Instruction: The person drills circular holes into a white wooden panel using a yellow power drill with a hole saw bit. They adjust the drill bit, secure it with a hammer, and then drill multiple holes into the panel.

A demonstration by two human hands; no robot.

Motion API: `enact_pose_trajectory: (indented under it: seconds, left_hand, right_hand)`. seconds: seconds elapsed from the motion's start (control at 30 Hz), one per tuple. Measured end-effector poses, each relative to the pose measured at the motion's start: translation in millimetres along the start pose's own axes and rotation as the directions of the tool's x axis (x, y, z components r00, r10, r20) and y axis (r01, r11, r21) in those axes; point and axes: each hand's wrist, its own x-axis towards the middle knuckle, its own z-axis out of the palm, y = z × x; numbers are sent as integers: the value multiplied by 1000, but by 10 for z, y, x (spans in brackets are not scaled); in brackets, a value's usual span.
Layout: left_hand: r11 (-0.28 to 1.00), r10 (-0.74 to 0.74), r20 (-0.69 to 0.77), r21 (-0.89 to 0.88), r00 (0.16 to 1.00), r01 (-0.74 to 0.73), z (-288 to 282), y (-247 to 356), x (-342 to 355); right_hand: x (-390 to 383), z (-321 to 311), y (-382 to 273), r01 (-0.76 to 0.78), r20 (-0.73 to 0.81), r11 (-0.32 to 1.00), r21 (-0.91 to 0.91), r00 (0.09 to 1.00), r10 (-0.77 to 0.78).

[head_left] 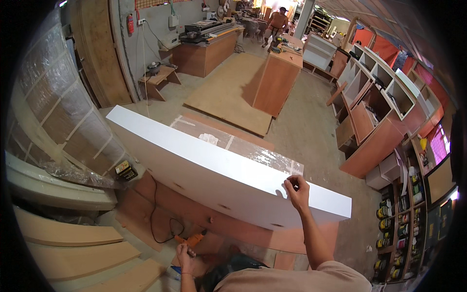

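A long white box-like panel [228, 163] lies diagonally in front of me, with several holes along its front face. My right hand [297, 190] is at its top, right of centre, fingers curled together; anything in them is too small to tell. Below the panel, my left hand [186, 258] is closed round something small and dark that I cannot make out. Just beyond it an orange power tool [189, 239] lies low down, near a dark cord [154, 204]. Reddish-brown boards [238, 233] are under and around the panel.
Wrapped panels [58, 112] stand left, above curved boards [82, 253]. A wooden cabinet [275, 85] and board [224, 92] are ahead; a person [277, 24] stands beyond. Cabinet carcasses [369, 112] and a shelf of cans [399, 228] line the right.
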Motion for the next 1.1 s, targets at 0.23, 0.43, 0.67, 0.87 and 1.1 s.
enact_pose_trajectory:
  seconds: [0.23, 0.43, 0.67, 0.87, 1.1]
  left_hand:
    - [532, -52, -59, 843, 997, 78, -975, -780, 169]
    - [43, -91, 7, 999, 996, -3, -1347, -1419, -15]
    - [-107, -38, 33, 994, 999, -37, -1367, -1553, -200]
    - [-303, -375, 29, 941, 927, -152, -1392, -1383, 165]
    - [-395, -497, 317, 747, 808, -535, -1592, -1586, 802]
  right_hand:
    - [14, -24, 60, 111, -8, 993, -43, 994, -111]
    - [2, -53, 75, 103, 0, 995, 11, 995, -103]
    - [12, -108, 62, 94, 13, 994, 51, 995, -95]
    - [-2, -104, 38, 32, -5, 998, 59, 999, -32]
    - [-2, -25, 39, 78, -70, 996, 32, 995, -75]
